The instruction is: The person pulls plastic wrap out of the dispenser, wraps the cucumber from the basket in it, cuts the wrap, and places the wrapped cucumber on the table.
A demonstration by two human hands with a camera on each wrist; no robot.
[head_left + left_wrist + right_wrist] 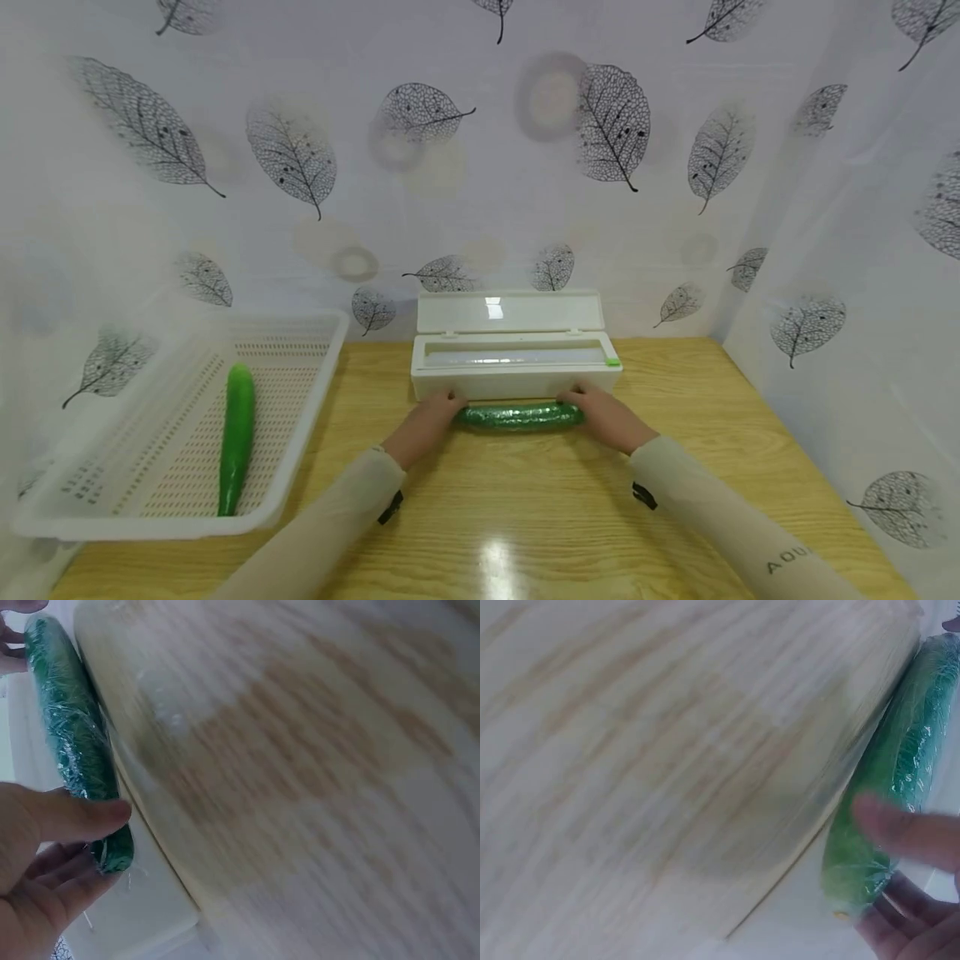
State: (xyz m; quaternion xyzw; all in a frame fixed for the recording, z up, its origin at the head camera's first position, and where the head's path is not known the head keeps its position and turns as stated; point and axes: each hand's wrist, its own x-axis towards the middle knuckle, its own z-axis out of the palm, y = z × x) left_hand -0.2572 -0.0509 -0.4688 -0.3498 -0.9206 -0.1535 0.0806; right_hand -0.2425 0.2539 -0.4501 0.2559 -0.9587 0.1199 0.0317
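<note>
Apparently, wrapping is nearly done: a long, green, film-covered cucumber (pixel 521 417) is pinched at either end by left hand (pixel 431 423) and right hand (pixel 606 417), an open white plastic box (pixel 491 385) is set just beyond the grip, and snug end-tucking seems called for.

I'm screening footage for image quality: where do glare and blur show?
Head: bright glare on the glossy yellow wooden table and the open white plastic lid; left wrist: the table's grain looks washed out and smeared, with glints on the film-wrapped green cucumber; right wrist: similar glints, and the thumb looks soft.
</note>
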